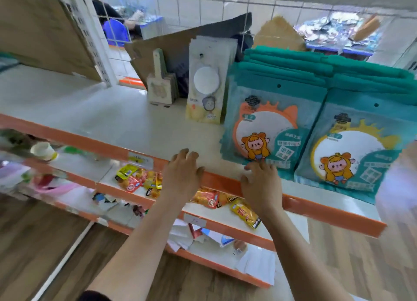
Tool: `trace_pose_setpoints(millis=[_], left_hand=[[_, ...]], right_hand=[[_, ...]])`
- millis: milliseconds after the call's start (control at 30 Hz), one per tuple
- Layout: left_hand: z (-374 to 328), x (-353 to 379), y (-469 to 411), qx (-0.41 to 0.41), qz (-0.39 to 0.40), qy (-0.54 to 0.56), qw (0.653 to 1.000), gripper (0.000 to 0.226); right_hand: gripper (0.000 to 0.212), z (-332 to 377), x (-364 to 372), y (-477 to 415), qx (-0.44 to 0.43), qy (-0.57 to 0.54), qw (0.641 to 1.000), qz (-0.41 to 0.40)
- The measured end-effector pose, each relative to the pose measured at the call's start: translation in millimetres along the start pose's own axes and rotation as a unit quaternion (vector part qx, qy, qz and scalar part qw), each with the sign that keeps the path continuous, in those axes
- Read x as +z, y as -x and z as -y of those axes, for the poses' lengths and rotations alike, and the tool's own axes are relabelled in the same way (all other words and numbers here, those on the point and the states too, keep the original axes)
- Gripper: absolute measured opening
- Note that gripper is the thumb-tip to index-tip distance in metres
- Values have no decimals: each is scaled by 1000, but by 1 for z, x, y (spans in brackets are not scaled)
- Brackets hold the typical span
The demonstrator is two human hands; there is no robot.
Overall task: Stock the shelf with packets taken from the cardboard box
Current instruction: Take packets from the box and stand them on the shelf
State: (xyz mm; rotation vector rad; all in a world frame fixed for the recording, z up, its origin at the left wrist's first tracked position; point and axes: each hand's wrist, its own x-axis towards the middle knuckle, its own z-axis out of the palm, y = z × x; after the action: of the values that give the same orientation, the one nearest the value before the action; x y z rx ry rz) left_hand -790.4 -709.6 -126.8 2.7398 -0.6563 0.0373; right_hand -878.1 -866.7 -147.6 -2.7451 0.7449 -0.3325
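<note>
White shelf (112,120) with an orange front edge runs across the view, with tiled wall and wire mesh behind it. Both bare hands are at the front edge and hold nothing. The left hand (184,172) rests on the lip, fingers loosely spread. The right hand (261,185) is beside it, fingers relaxed, their tips touching the bottom edge of the front teal packet (270,120).

That packet fronts a leaning stack just beyond the right fingertips. A second teal stack (361,143) stands against it, further to the right. Pale packets (207,86) stand upright beyond the gap between the hands. Bare shelf stretches away from the left hand's outer side.

A cardboard sheet (171,46) leans behind the pale packets; whether it belongs to the box I cannot tell, and no box is plainly in view.

Judging by this, a batch is being squared up on the shelf. The next move calls for turning to the box for more packets and placing them on the bare stretch.
</note>
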Motion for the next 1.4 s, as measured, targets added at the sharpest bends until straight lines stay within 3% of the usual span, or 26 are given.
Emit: trace_pose_setpoints(millis=[500,833,1133,1400], left_hand=[[298,-98,62,-175,-55,-15,983,48],[432,-136,94,-291,-79,-14,953,46],[534,-160,67,-350,-80,-38,932,43],[628,-204,-11,-365,-91,-43,925,44]], right_hand=[[37,317,94,11,-204,-33,974,96],[37,460,139,24,-338,-16,930,144],[33,574,189,-14,-388,-50,910,138],[30,689,227,-80,-397,-84,901,151]])
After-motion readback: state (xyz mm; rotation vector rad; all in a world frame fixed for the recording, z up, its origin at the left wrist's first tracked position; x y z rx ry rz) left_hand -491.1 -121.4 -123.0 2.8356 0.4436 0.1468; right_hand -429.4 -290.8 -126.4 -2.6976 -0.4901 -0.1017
